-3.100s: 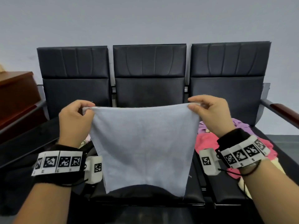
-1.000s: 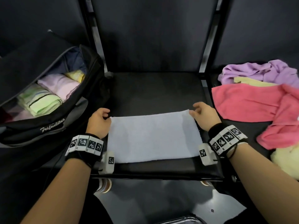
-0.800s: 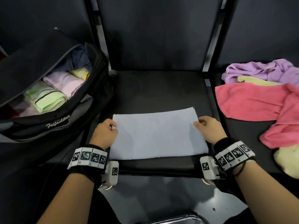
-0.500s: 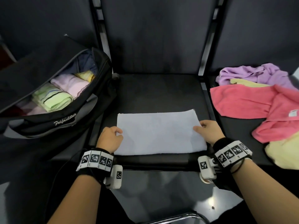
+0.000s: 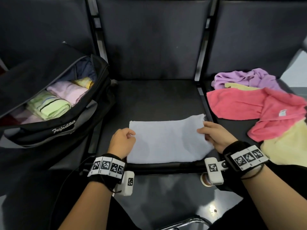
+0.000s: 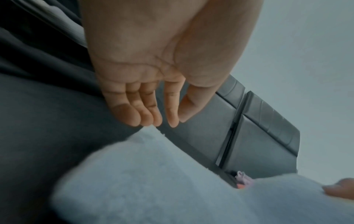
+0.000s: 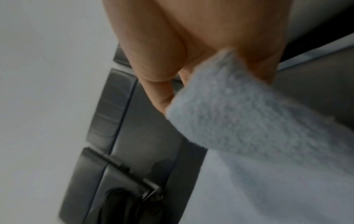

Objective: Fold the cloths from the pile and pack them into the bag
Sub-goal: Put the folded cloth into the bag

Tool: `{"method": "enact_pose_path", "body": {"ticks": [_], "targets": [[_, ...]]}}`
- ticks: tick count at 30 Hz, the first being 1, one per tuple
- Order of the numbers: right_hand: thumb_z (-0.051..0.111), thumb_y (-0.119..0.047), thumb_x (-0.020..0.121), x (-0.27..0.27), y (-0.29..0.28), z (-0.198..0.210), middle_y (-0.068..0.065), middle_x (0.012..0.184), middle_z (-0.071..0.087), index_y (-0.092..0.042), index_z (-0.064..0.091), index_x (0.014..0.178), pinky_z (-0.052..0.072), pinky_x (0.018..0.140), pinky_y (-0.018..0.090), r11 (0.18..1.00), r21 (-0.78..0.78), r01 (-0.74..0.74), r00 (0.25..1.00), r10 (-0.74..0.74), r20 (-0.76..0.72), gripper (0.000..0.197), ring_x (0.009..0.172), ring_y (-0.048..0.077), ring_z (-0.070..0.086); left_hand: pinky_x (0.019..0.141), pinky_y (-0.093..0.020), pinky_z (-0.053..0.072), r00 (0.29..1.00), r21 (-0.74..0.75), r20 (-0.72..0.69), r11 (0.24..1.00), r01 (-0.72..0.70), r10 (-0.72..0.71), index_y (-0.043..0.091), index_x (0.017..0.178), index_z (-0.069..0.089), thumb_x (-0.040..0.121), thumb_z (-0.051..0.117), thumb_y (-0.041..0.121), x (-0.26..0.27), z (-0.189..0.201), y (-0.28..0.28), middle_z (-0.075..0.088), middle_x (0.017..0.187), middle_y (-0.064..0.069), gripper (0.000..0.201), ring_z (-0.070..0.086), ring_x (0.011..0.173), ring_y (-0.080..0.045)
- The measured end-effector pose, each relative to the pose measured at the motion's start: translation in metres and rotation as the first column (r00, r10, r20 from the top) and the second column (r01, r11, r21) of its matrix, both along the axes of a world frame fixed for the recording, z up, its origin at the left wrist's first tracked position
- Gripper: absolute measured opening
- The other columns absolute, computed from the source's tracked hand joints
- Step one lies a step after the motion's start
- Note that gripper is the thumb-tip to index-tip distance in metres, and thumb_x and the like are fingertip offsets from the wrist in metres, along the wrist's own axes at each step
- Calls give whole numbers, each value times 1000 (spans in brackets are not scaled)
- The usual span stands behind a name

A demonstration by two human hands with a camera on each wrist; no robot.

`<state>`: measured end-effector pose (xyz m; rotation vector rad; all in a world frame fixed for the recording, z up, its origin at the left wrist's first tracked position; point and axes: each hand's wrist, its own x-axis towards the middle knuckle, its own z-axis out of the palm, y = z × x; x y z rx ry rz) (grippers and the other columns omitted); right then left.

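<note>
Grey cloth (image 5: 166,141) lay flat on middle seat (image 5: 157,100), R hand (image 5: 214,136) pinched its right edge lifted, L hand (image 5: 122,142) relaxed w/ fingers straight at left edge, bag (image 5: 54,128) open on left, pile (image 5: 259,107) on right.

Pale blue cloth (image 5: 167,141), black bag (image 5: 54,130), pink towel (image 5: 240,103)

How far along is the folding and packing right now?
Done: folded cloths sit in the open black bag. In hand: the pale blue cloth on the middle seat, its right end gripped by the right hand; the left hand is open at its left end. Left: the pink, purple and yellow pile.
</note>
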<state>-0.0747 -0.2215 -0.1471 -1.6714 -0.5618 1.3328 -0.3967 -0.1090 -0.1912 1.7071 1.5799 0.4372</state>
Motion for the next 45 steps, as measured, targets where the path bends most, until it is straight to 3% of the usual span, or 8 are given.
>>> {"method": "enact_pose_path", "body": {"ticks": [6, 10, 15, 22, 29, 34, 40, 45], "targets": [[57, 3, 88, -86, 42, 26, 7, 77, 56, -21, 71, 106, 41, 49, 25, 979, 143, -146, 989, 145, 16, 34, 62, 16, 54, 61, -30, 53, 893, -318, 402, 946, -70, 201, 12, 100, 70, 96, 58, 15, 9, 6, -3, 70, 93, -10, 13, 65, 71, -18], [59, -8, 95, -137, 53, 10, 10, 94, 60, -18, 54, 129, 58, 62, 36, 954, 137, -267, 953, 283, -113, 36, 78, 20, 64, 56, -31, 56, 810, -515, 452, 850, -106, 375, 10, 104, 65, 102, 51, 29, 7, 10, -4, 70, 86, -8, 24, 67, 65, -19], [61, -13, 94, -126, 36, -16, 2, 97, 60, -19, 55, 131, 59, 72, 37, 941, 94, -326, 944, 319, 82, 39, 84, 18, 69, 69, -36, 57, 876, -465, 388, 882, -81, 285, 16, 124, 54, 94, 61, 12, 7, 3, -8, 62, 96, -8, 31, 60, 78, -18], [63, -5, 86, -101, 13, -28, -3, 101, 65, -28, 65, 115, 54, 64, 24, 937, 175, -301, 934, 253, 252, 37, 74, 10, 64, 79, -26, 54, 954, -123, 294, 992, -15, 51, 16, 107, 69, 76, 68, -11, 23, -1, -17, 63, 96, 5, 41, 62, 86, -15], [64, -10, 86, -110, 7, -27, -13, 110, 63, -24, 67, 118, 42, 77, 10, 776, 156, -611, 652, 383, 654, 35, 94, 2, 58, 70, -24, 54, 943, -105, 321, 993, -54, 85, 23, 103, 70, 75, 56, -18, 0, 6, -5, 67, 103, -2, 52, 65, 79, -19], [63, -21, 88, -115, 5, -35, -7, 119, 56, -24, 66, 123, 40, 98, 26, 632, -109, -767, 314, 517, 796, 35, 108, 13, 47, 79, -29, 51, 967, -156, 237, 986, -56, 93, 14, 109, 68, 75, 55, -20, -12, -4, -5, 66, 109, -10, 50, 63, 90, -25], [61, -26, 80, -117, -3, -42, -3, 123, 49, -27, 58, 128, 42, 87, 33, 514, -346, -785, -62, 491, 869, 48, 109, 22, 45, 88, -32, 52, 999, 100, -53, 995, -4, 10, 23, 109, 69, 79, 55, -9, -6, 1, -11, 53, 111, 2, 46, 61, 94, -22], [65, -7, 65, -125, -12, -48, 5, 108, 59, -19, 66, 112, 49, 67, 33, 572, -287, -768, -83, 355, 931, 49, 95, 28, 56, 99, -38, 44, 931, 72, -228, 948, 309, -286, 29, 100, 73, 86, 51, 4, 19, 13, -33, 60, 116, 7, 36, 52, 110, -20]]}}
